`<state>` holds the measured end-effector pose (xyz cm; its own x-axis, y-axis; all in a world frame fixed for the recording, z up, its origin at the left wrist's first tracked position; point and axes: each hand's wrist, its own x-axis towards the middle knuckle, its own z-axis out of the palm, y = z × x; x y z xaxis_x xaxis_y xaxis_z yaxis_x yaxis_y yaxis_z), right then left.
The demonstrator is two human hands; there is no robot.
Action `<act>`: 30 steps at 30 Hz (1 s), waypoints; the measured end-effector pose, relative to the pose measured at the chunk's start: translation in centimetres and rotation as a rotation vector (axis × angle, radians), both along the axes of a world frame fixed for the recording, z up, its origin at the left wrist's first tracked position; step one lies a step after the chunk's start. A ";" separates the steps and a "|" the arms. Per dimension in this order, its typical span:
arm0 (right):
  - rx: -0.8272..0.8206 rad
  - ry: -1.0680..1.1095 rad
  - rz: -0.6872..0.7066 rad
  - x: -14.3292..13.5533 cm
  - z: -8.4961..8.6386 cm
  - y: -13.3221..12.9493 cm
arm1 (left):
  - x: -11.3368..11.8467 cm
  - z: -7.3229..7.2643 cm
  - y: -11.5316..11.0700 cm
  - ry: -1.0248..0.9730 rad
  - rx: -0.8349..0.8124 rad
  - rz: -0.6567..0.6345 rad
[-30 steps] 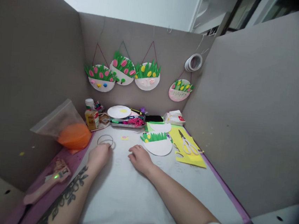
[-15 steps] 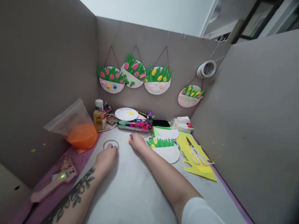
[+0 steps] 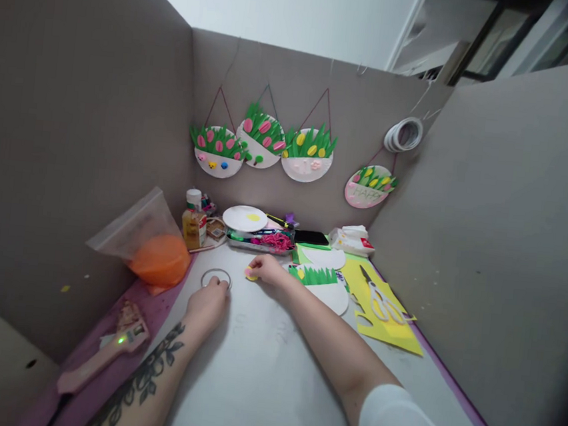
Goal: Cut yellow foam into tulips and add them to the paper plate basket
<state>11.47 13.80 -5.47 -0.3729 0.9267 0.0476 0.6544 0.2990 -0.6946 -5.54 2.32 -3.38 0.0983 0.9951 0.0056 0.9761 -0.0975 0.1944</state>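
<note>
My left hand (image 3: pixel 209 299) rests on the white table surface (image 3: pixel 249 370), its fingers closed on the near edge of a thin grey ring (image 3: pixel 206 272). To its right, my right hand (image 3: pixel 264 269) pinches a small yellow paper piece (image 3: pixel 251 277) just above the table. Beside my right wrist lies a white half-round plate (image 3: pixel 331 298) with green paper grass (image 3: pixel 315 275) and a yellow piece on it; my forearm passes along its left side.
At the left are a bag of orange material (image 3: pixel 162 258), a glue bottle (image 3: pixel 194 224) and a pink glue gun (image 3: pixel 104 356). A tray of supplies (image 3: pixel 261 245) stands behind my hands. White scissors (image 3: pixel 384 306) lie on yellow paper (image 3: pixel 392 337) at the right. Decorated plates (image 3: pixel 306 168) hang on the back wall.
The view has shifted slightly, so the scene sits a little further right. More of the yellow piece shows at my right fingertips. My left hand remains at the ring.
</note>
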 end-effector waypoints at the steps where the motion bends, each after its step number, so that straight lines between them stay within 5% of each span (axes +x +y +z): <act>1: -0.040 0.064 0.005 0.1 0.2 -0.5 | 0.0 0.0 0.0 -0.022 0.019 0.000; 6: -0.231 0.440 0.063 0.1 1.2 -4.1 | 0.6 0.0 0.5 -0.387 0.190 -0.010; 11: -0.122 0.539 0.112 0.1 1.5 -7.4 | 1.6 -0.1 0.7 -0.766 0.118 -0.068; 21: -0.036 0.700 -0.044 0.7 0.8 -8.5 | 1.6 0.9 0.6 -1.050 0.014 0.008; 30: 0.025 0.692 -0.128 0.9 0.6 -8.3 | 1.6 1.3 0.4 -1.039 -0.027 0.049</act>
